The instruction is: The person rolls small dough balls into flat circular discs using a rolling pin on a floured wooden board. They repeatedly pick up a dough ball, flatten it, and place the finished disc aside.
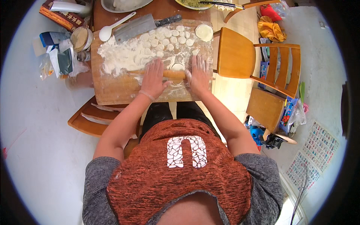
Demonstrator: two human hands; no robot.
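Note:
Both palms press on a wooden rolling pin lying across a floured wooden board. My left hand lies flat over its left part, fingers pointing away from me. My right hand rests at the pin's right end, fingers extended. Between the hands, a small dough disc touches the pin's far side. A small dough piece is at my right fingertips. Several flattened dough pieces lie beyond the hands, and a rolled round wrapper sits at the board's far right corner.
A cleaver lies along the board's far edge beside a white plastic spoon. Loose flour covers the left part. Beyond are a metal bowl and a bowl of green filling with chopsticks. A wooden chair stands right.

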